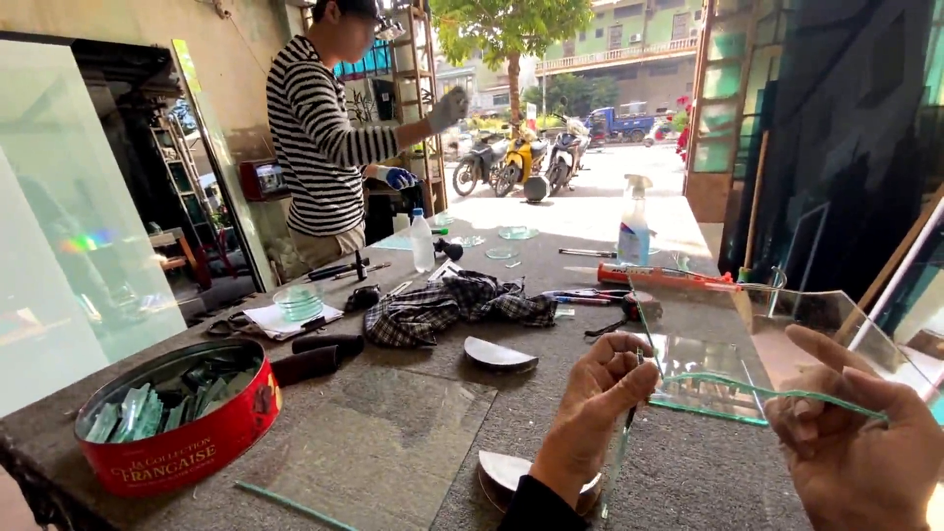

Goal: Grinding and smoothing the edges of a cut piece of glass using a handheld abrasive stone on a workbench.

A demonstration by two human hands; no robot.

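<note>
Right now your left hand is closed around a thin glass strip that hangs almost straight down from your fingers toward the table. Your right hand lies along the near, curved edge of the clear glass pane; whether its fingers pinch that edge or only steady it, you cannot tell from this angle.

The pane sits to the right of your left hand, tilted up off the table, its long axis running left to right between your two hands. Its far-left corner ends close above your left knuckles, so the left hand is nearer that end and the right hand carries the rest.

To your left, a flat sheet of glass lies on the table, with two half-round glass offcuts near it, one just under your left wrist. A checked cloth and a red tin of glass scraps lie farther left. A person in a striped shirt stands well apart at the far corner. The pane's right edge overhangs the table.
</note>
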